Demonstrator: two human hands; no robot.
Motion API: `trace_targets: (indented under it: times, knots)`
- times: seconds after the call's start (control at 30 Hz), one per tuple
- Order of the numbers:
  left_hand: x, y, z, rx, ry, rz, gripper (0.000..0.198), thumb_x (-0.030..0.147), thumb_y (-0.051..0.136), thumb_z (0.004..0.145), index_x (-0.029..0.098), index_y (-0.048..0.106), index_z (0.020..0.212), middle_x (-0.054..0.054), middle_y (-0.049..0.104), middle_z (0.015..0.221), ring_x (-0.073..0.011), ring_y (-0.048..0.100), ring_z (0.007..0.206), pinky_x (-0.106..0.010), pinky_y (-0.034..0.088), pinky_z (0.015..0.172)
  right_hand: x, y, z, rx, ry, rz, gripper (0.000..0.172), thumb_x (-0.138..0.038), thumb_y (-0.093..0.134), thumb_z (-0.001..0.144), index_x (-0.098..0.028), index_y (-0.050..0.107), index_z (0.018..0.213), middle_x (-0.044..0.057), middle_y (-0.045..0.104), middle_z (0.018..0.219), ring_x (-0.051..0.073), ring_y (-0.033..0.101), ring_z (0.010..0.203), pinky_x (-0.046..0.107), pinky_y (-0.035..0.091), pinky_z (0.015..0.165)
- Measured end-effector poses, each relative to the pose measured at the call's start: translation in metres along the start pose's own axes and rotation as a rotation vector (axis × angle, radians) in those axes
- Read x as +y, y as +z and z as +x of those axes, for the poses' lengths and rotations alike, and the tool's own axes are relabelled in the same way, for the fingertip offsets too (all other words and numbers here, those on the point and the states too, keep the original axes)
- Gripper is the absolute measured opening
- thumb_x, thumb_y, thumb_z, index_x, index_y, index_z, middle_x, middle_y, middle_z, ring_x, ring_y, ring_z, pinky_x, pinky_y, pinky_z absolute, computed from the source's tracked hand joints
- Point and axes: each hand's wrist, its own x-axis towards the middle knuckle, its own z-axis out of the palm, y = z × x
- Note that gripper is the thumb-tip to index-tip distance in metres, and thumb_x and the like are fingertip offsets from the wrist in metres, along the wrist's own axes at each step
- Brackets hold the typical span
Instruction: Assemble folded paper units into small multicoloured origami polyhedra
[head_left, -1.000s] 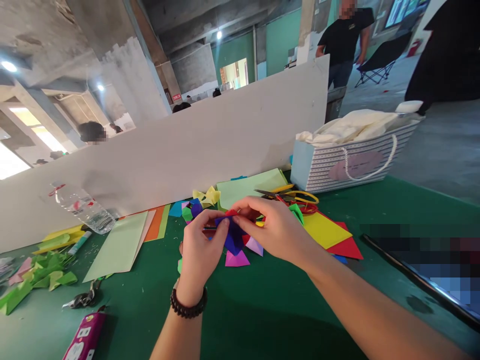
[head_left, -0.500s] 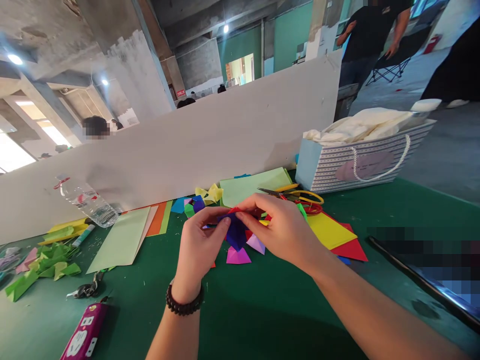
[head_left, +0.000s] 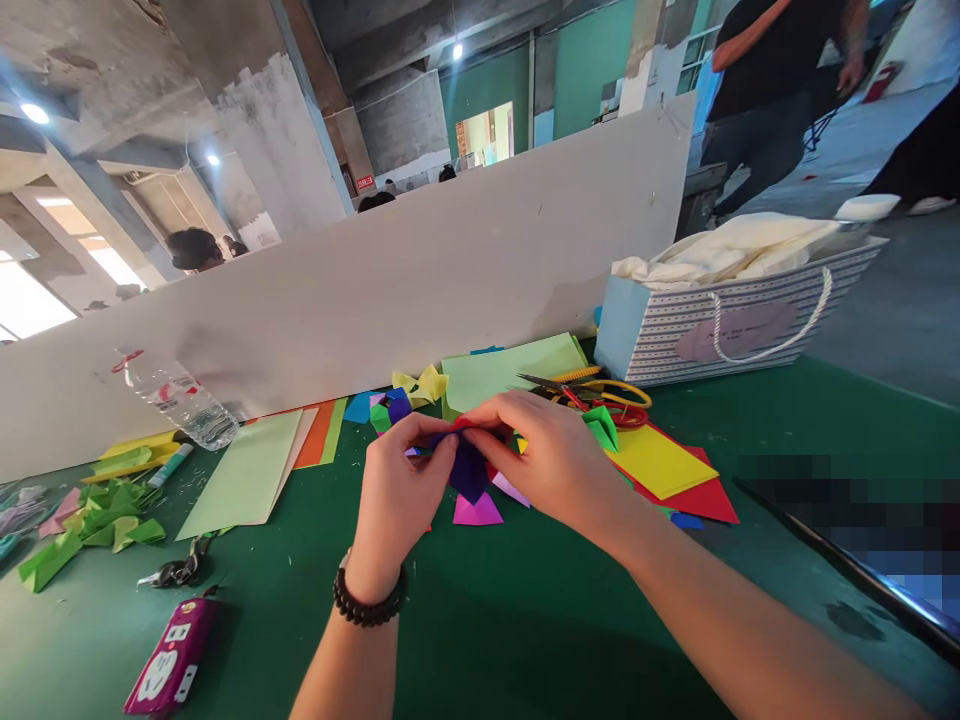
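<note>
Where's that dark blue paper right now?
In the head view, the dark blue paper is near the centre, pinched by left hand and right hand, above the magenta piece.

At the frame's centre, the dark blue folded paper piece [head_left: 469, 477] looks matt and creased; the flat yellow paper sheet [head_left: 660, 462] at right is matt and smooth. The green tabletop [head_left: 517, 625] has a soft sheen. At left, the clear cylindrical plastic bottle [head_left: 184, 402] gleams; at lower left, the magenta oblong case [head_left: 171, 655] looks glossy. The grey concrete ceiling [head_left: 75, 40], upper left, is rough
</note>
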Motion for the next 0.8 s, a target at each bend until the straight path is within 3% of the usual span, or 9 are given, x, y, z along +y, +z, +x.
trace_targets:
  times: [0.27, 0.53, 0.8]
  knots:
    - [0.002, -0.008, -0.004, -0.040, 0.037, -0.016, 0.009, 0.023, 0.061, 0.082, 0.018, 0.068, 0.082, 0.000, 0.065, 0.075, -0.0078, 0.057, 0.062, -0.017, 0.047, 0.054, -0.006, -0.003, 0.002, -0.090, 0.128, 0.325, 0.015, -0.010, 0.057, 0.083, -0.023, 0.063, 0.090, -0.002, 0.067, 0.082, 0.010, 0.062, 0.073, 0.021, 0.048, 0.062]
    - [0.003, -0.015, -0.004, -0.161, -0.024, -0.084, 0.006, 0.023, 0.064, 0.080, 0.018, 0.068, 0.080, 0.001, 0.064, 0.072, -0.0076, 0.056, 0.062, -0.017, 0.045, 0.054, -0.004, -0.012, 0.003, -0.142, -0.160, 0.260, 0.017, -0.007, 0.051, 0.086, -0.020, 0.057, 0.077, -0.001, 0.054, 0.070, 0.011, 0.051, 0.068, 0.023, 0.042, 0.060]
    - [0.012, -0.020, -0.012, -0.137, 0.029, 0.009, 0.008, 0.025, 0.063, 0.082, 0.018, 0.066, 0.081, 0.000, 0.063, 0.075, -0.0076, 0.057, 0.064, -0.017, 0.047, 0.056, -0.010, -0.011, 0.001, -0.261, 0.180, 0.499, 0.009, -0.016, 0.054, 0.087, -0.022, 0.059, 0.090, -0.001, 0.064, 0.078, 0.011, 0.059, 0.068, 0.022, 0.046, 0.056]
